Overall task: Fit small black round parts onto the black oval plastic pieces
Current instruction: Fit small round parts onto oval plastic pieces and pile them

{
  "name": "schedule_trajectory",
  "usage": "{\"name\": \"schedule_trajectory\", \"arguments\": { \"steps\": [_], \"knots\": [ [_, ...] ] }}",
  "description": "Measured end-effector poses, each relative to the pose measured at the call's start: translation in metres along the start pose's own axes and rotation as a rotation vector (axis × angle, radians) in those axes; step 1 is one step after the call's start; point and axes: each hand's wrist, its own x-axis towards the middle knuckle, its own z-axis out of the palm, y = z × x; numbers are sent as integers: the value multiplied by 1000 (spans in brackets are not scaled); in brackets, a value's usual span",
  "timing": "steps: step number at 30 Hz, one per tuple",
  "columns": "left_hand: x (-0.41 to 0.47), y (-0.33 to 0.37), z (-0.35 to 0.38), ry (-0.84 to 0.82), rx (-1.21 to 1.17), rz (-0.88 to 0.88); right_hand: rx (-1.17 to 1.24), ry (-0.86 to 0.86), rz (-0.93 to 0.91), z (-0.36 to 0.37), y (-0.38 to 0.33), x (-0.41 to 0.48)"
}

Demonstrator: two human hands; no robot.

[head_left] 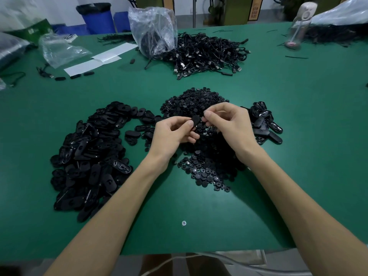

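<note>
While the left hand [175, 132] is gripping one black oval piece [194, 120] with the thumb on top and curled fingers under it, the right hand [229, 124] is closing its fingertips into a narrow pinch just beside the oval's right end. I cannot tell whether a small round part is sitting in that pinch, as it is too small and dark.

The held oval is hanging above the middle of the worktop [298, 92], between both hands and over the heap of round parts [199, 105].

Judging by looks, the oval is handling as light, stiff moulded plastic, smooth and probably a bit slippery. It is best held by its long edges, leaving the face free for fitting. The round parts are looking tiny, light and easy to drop, so a fingertip pinch on the rim is suiting them.

The big pile of ovals [89, 156] is lying toward the left edge, near the left forearm. A smaller group of ovals [264, 124] is lying just right of the right hand. A cable pile [209, 54] is sitting well apart, toward the far edge.
</note>
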Motion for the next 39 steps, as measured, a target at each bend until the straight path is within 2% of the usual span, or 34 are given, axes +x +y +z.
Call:
{"name": "schedule_trajectory", "arguments": {
  "steps": [5, 23, 30, 34, 39],
  "knots": [
    [2, -1, -2, -3, -34, -23, 191, -4, 121, -2, 4, 2],
    [-1, 2, -1, 34, -178, 7, 112, -6, 96, 3, 3, -1],
    [1, 1, -4, 9, -236, -48, 223, -37, 129, 4, 2, -1],
    [1, 1, -4, -13, -191, -61, 263, -100, 135, 7, 1, -3],
    [0, 1, -3, -47, -49, -15, 309, -87, 83, 6, -2, -3]
  ]
}}
